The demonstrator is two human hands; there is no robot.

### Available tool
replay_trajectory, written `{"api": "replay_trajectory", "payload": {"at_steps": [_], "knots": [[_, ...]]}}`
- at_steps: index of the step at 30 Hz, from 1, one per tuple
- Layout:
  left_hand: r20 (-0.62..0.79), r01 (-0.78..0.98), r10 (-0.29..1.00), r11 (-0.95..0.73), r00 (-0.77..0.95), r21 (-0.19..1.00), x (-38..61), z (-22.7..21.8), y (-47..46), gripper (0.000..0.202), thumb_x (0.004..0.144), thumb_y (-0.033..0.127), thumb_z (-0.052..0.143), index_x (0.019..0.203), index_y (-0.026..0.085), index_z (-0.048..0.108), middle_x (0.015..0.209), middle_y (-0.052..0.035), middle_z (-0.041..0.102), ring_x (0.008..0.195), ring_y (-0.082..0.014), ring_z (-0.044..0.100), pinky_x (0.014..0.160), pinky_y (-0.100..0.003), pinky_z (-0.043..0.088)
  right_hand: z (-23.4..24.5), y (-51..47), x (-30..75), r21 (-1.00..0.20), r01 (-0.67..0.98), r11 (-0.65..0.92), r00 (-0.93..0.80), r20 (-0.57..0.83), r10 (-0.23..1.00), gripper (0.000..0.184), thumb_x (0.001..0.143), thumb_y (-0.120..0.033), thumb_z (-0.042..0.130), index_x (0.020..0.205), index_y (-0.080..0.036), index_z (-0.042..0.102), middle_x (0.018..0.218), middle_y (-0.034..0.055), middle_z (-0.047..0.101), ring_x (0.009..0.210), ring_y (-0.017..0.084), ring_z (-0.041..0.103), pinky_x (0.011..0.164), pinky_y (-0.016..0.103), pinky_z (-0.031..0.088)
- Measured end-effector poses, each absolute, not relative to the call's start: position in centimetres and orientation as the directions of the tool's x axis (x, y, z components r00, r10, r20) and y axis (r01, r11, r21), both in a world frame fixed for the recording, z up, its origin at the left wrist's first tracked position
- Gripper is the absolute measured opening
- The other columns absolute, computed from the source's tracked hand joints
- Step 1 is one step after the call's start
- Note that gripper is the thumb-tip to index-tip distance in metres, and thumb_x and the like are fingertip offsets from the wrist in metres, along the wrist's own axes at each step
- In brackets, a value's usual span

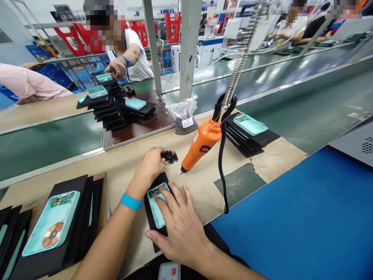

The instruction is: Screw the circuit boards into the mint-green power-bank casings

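My left hand (148, 168), with a blue wristband, has curled fingertips against a small pile of black screws (169, 157) on the tan bench (122, 171). I cannot tell whether it grips any. My right hand (180, 229) lies with fingers spread on a teal casing (155, 206) with a green circuit board at its top end. The casing sits on a black tray (152, 224). An orange electric screwdriver (202, 142) hangs just right of the screws, untouched, its tip near the bench.
Stacked black trays with teal casings (49, 223) stand at lower left, with more (244, 130) at right. A bag of black screws (183, 116) sits beyond. A green conveyor belt (49, 144) runs behind the bench. A co-worker's hand (115, 68) reaches over a far stack (110, 103).
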State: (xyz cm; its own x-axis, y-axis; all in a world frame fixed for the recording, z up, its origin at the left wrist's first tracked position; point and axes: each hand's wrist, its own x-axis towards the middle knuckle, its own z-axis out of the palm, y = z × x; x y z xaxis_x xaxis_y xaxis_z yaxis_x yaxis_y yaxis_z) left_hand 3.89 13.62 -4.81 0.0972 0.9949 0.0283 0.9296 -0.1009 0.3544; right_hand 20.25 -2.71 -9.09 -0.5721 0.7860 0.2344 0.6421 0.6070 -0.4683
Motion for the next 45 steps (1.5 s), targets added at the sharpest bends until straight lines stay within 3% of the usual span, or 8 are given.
{"api": "replay_trajectory", "payload": {"at_steps": [10, 17, 21, 24, 29, 32, 36, 45], "knots": [[0.045, 0.929, 0.995, -0.095, 0.084, 0.359, 3.9, -4.9, 14.6, 0.018, 0.098, 0.013, 0.062, 0.1, 0.023, 0.077, 0.113, -0.0113, 0.079, 0.105, -0.0301, 0.073, 0.093, -0.04, 0.055, -9.4, -2.7, 20.3, -0.448, 0.632, 0.633, -0.583, 0.264, 0.769, 0.067, 0.113, -0.055, 0.053, 0.164, -0.012, 0.05, 0.179, 0.0193, 0.041, 0.171, 0.044, 0.023, 0.135, 0.079, 0.02], [0.066, 0.898, 0.996, -0.081, 0.058, 0.433, 3.6, -4.8, 14.4, 0.016, 0.097, 0.013, 0.067, 0.098, 0.024, 0.079, 0.114, -0.008, 0.082, 0.108, -0.029, 0.074, 0.094, -0.039, 0.054, -9.7, -2.9, 20.5, -0.503, 0.569, 0.65, -0.457, 0.464, 0.759, 0.047, 0.107, -0.034, 0.062, 0.15, -0.015, 0.057, 0.169, 0.0198, 0.054, 0.164, 0.044, 0.037, 0.13, 0.073, 0.033], [0.102, 0.875, 0.994, -0.092, 0.049, 0.476, 3.4, -4.3, 13.1, 0.011, 0.1, 0.016, 0.066, 0.097, 0.023, 0.073, 0.11, -0.0072, 0.082, 0.104, -0.0268, 0.073, 0.089, -0.037, 0.053, -10.1, -3.4, 20.7, -0.71, 0.446, 0.545, -0.186, 0.522, 0.832, 0.065, 0.106, -0.025, 0.062, 0.166, -0.022, 0.038, 0.173, 0.0183, 0.044, 0.166, 0.038, 0.036, 0.132, 0.067, 0.039], [0.141, 0.847, 0.989, -0.103, 0.034, 0.521, 2.7, -3.9, 10.7, 0.008, 0.106, 0.023, 0.061, 0.102, 0.023, 0.067, 0.102, -0.0055, 0.079, 0.092, -0.0247, 0.072, 0.081, -0.036, 0.05, -9.7, -2.8, 21.0, -0.886, 0.302, 0.352, 0.033, 0.379, 0.925, 0.078, 0.109, -0.028, 0.059, 0.176, -0.028, 0.02, 0.181, 0.0161, 0.03, 0.17, 0.036, 0.032, 0.135, 0.067, 0.038], [0.137, 0.803, 0.988, -0.133, 0.065, 0.581, 0.8, -4.2, 6.5, 0.013, 0.108, 0.026, 0.055, 0.097, 0.024, 0.062, 0.092, -0.0032, 0.075, 0.083, -0.0229, 0.068, 0.077, -0.034, 0.045, -7.1, 2.4, 20.9, -0.911, 0.145, 0.385, 0.195, 0.408, 0.892, 0.078, 0.106, -0.03, 0.063, 0.172, -0.03, 0.023, 0.178, 0.0146, 0.036, 0.166, 0.032, 0.039, 0.137, 0.062, 0.036], [0.092, 0.762, 0.992, -0.125, 0.086, 0.635, 0.1, -5.0, 5.3, 0.011, 0.105, 0.027, 0.059, 0.096, 0.024, 0.065, 0.082, -0.0001, 0.072, 0.074, -0.0207, 0.064, 0.071, -0.033, 0.043, -5.0, 6.1, 20.0, -0.917, -0.015, 0.399, 0.287, 0.378, 0.88, 0.047, 0.102, -0.034, 0.069, 0.144, -0.026, 0.048, 0.135, 0.0114, 0.067, 0.124, 0.026, 0.069, 0.113, 0.05, 0.058], [0.082, 0.706, 0.994, -0.111, 0.074, 0.699, -0.4, -6.3, 4.9, 0.011, 0.102, 0.027, 0.062, 0.092, 0.024, 0.066, 0.08, 0.0007, 0.071, 0.069, -0.0188, 0.061, 0.069, -0.032, 0.043, -2.7, 9.4, 18.5, -0.922, -0.175, 0.346, 0.236, 0.301, 0.924, 0.029, 0.099, -0.041, 0.079, 0.113, -0.023, 0.06, 0.077, -0.0038, 0.064, 0.063, 0.015, 0.062, 0.067, 0.033, 0.057], [0.154, 0.654, 0.986, -0.154, 0.057, 0.741, -0.5, -6.1, 4.5, 0.012, 0.098, 0.022, 0.067, 0.086, 0.024, 0.066, 0.082, 0.0005, 0.07, 0.07, -0.0177, 0.059, 0.069, -0.031, 0.043, 1.9, 11.5, 15.2, -0.736, -0.561, 0.38, 0.03, 0.441, 0.897, 0.032, 0.097, -0.038, 0.087, 0.101, -0.027, 0.056, 0.056, -0.0143, 0.048, 0.038, 0.01, 0.049, 0.041, 0.025, 0.048]]}}
